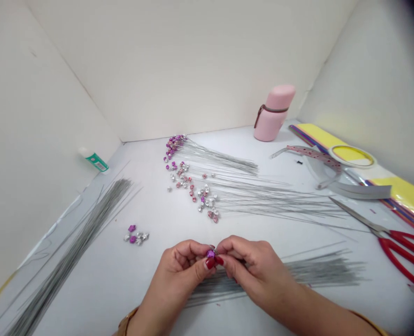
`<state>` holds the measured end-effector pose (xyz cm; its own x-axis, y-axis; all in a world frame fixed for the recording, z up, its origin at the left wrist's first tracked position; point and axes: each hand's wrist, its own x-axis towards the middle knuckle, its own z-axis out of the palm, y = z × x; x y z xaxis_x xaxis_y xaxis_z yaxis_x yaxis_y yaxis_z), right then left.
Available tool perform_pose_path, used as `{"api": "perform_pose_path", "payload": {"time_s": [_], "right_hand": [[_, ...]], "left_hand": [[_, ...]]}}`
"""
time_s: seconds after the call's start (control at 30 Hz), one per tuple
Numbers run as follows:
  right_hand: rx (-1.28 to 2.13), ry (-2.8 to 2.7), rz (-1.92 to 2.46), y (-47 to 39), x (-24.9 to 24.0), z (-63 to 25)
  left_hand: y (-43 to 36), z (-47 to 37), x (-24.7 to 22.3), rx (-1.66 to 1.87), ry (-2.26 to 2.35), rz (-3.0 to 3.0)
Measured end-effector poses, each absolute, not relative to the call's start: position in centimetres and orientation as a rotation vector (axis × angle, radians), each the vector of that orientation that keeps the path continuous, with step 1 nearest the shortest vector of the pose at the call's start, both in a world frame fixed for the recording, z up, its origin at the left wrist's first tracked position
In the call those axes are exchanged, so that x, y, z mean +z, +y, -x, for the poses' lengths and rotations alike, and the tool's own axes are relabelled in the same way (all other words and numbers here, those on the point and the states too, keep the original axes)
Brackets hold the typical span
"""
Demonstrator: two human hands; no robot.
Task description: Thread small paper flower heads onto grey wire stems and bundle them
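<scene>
At the front middle, my left hand (184, 270) pinches a small shiny purple bead (210, 254) between thumb and forefinger. My right hand (251, 268) meets it there, thumb and forefinger closed at a thin wire end by the bead; the wire is mostly hidden. Beneath my hands lies a bundle of grey wires (327, 269). Loose purple and silver beads (132, 239) rest to the left of my left hand. Farther back are wires tipped with pink, silver and purple beads (207, 198), and a bunch with purple tips (175, 144).
Another wire bundle (88, 238) lies at left, near a green and white tube (97, 161). Red-handled scissors (385, 231) lie at right. Behind them are a tape roll (353, 163), grey strips and yellow sheets (319, 135). A pink bottle (272, 114) stands at the back.
</scene>
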<state>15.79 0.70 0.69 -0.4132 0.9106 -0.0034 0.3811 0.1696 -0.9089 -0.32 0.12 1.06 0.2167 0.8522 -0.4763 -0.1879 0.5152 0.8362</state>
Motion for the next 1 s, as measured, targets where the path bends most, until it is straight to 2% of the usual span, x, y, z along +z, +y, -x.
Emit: {"api": "perform_pose_path", "payload": {"time_s": [0.3, 0.47, 1.0], "right_hand": [[1.232, -1.862, 1.194, 1.0, 0.7, -15.9], [1.1, -2.036, 1.076, 1.0, 1.1, -16.4], [0.705, -2.32, 1.077, 1.1, 0.5, -17.0]], "left_hand": [[0.3, 0.3, 1.5, 0.85, 1.09, -0.675], [0.4, 0.6, 1.8, 0.859, 1.122, -0.65], [0.5, 0.9, 0.8, 0.823, 1.113, -0.697]]}}
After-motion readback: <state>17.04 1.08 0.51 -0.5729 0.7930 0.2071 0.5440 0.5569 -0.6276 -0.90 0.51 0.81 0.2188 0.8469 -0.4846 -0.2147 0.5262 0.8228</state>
